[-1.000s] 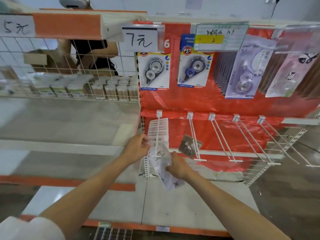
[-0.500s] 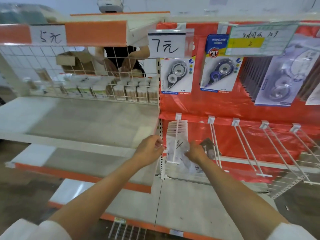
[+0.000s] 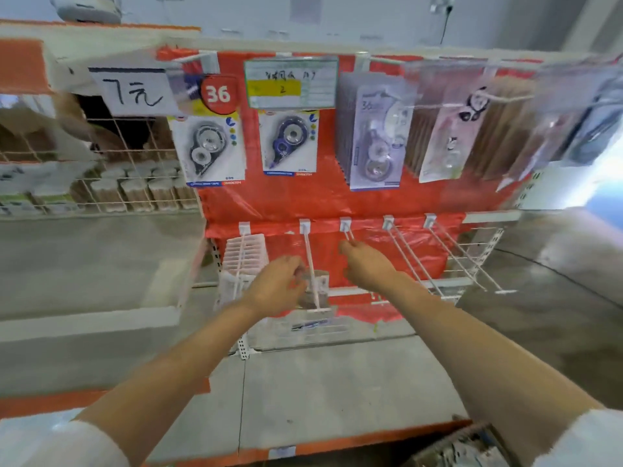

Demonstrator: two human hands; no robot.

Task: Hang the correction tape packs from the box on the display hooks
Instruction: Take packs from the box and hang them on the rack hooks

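A stack of white correction tape packs point(image 3: 244, 257) hangs on the leftmost lower display hook point(image 3: 240, 264). A single dark-backed pack point(image 3: 318, 289) hangs near the front of the second hook point(image 3: 310, 271). My left hand point(image 3: 278, 289) is at that pack's left edge, fingers curled onto it. My right hand point(image 3: 367, 269) is further right with no pack in it. Its curled fingertips reach the wires of the third hook point(image 3: 347, 232); blur hides whether they pinch it. The box point(image 3: 465, 443) of packs shows at the bottom right corner.
Two more bare wire hooks point(image 3: 418, 261) stick out to the right. The upper row holds carded correction tapes point(image 3: 214, 146) and price tags. A wire basket point(image 3: 101, 193) of small bottles sits on the grey shelf point(image 3: 84, 264) at left. A person stands behind the mesh.
Both hands left the stack on the first hook and moved right. The left hand went to the pack on the second hook, the right hand to the third hook. The camera swung right.
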